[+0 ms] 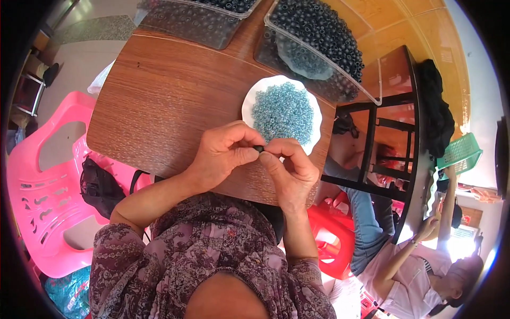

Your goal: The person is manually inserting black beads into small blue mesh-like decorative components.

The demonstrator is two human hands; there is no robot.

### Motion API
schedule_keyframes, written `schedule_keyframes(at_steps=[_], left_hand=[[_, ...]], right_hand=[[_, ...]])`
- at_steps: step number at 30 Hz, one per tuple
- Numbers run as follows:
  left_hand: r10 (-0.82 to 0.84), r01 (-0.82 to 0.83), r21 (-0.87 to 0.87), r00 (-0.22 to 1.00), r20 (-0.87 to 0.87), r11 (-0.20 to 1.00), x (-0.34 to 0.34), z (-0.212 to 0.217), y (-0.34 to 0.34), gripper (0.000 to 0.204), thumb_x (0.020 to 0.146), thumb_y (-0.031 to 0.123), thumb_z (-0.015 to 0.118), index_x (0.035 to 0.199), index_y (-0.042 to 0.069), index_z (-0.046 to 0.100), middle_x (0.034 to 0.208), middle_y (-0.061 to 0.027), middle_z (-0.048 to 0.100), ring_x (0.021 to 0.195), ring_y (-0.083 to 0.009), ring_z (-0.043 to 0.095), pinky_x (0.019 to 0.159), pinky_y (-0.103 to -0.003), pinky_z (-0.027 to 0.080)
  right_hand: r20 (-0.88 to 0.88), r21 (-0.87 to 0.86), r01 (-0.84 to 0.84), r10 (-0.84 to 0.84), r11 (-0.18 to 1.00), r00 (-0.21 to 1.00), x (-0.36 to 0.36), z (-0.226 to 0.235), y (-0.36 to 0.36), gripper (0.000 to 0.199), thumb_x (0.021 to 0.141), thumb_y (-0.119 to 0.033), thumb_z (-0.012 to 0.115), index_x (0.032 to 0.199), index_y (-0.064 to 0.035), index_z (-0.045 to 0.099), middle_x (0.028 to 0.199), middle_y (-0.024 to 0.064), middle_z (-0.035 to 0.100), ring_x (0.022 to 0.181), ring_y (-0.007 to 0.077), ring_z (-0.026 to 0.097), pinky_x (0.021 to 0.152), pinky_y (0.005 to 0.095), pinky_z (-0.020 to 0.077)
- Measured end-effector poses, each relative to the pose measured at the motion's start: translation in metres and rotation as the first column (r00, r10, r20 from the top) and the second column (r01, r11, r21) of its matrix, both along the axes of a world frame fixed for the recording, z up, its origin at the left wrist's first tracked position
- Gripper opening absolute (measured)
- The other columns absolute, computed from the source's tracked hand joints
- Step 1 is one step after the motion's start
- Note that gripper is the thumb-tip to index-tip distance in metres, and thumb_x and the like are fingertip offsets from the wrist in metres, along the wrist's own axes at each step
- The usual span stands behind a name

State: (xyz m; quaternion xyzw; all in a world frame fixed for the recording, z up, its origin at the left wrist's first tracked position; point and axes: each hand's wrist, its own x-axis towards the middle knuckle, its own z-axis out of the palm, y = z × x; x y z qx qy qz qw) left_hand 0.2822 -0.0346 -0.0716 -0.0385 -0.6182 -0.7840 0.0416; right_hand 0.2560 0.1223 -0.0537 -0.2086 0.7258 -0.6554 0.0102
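Observation:
A small black bead-like piece is pinched between my two hands above the table's near edge. My left hand grips it with thumb and forefinger. From the other side, the thumb and forefinger of my right hand close on the same piece. Just beyond my fingers stands a white scalloped plate heaped with pale blue translucent beads. Whether a tiny bead is also between my fingertips is too small to tell.
Two clear plastic bins full of black ring-like pieces stand at the table's far side, one bin left, one right. A pink chair is at left. At right sit a black-framed table, a red stool and another person near a green basket.

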Motion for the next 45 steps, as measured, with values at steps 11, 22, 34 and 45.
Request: schedule_keyframes(at_steps=[11,22,34,45], left_hand=[[0.139,-0.181,-0.214,0.971,-0.196,0.96,0.005,0.002,0.001,0.017,0.076,-0.003,0.064,0.092,0.0,0.061,0.084,-0.0069,0.059,0.076,-0.0159,0.059,0.067,-0.026,0.047],[0.102,-0.231,-0.333,0.926,-0.362,0.914,-0.001,0.003,0.001,0.021,0.073,-0.005,0.067,0.092,0.001,0.062,0.085,-0.0081,0.06,0.077,-0.0179,0.061,0.065,-0.027,0.048],[-0.208,0.006,0.557,0.931,0.3,0.831,0.012,-0.01,0.013,0.016,0.086,0.005,0.061,0.1,-0.001,0.058,0.091,-0.0027,0.061,0.078,-0.0092,0.057,0.072,-0.023,0.047],[0.0,-0.053,0.292,0.984,0.178,0.955,0.02,-0.006,0.017,0.014,0.086,0.004,0.06,0.098,0.0,0.057,0.091,-0.0009,0.058,0.086,-0.0072,0.053,0.077,-0.022,0.044]], right_hand=[[0.24,-0.086,0.061,-0.039,0.994,0.97,0.007,0.001,-0.006,0.015,0.078,0.009,0.065,0.089,-0.0006,0.06,0.087,0.0005,0.058,0.074,0.0057,0.051,0.064,0.0179,0.0421],[0.442,-0.298,0.096,0.048,0.95,0.896,0.005,-0.002,-0.001,0.025,0.072,0.012,0.068,0.094,0.0033,0.059,0.09,0.0077,0.062,0.078,0.0107,0.058,0.07,0.0204,0.0482],[0.352,-0.318,0.112,0.008,0.941,0.936,0.014,0.001,-0.007,0.018,0.072,0.013,0.062,0.086,0.0037,0.056,0.088,0.0082,0.059,0.078,0.0114,0.056,0.07,0.0229,0.0466],[0.259,-0.131,0.081,-0.044,0.988,0.965,0.015,0.001,-0.007,0.018,0.075,0.01,0.065,0.086,-0.0008,0.056,0.085,0.0002,0.055,0.072,0.0049,0.05,0.063,0.0177,0.0405]])
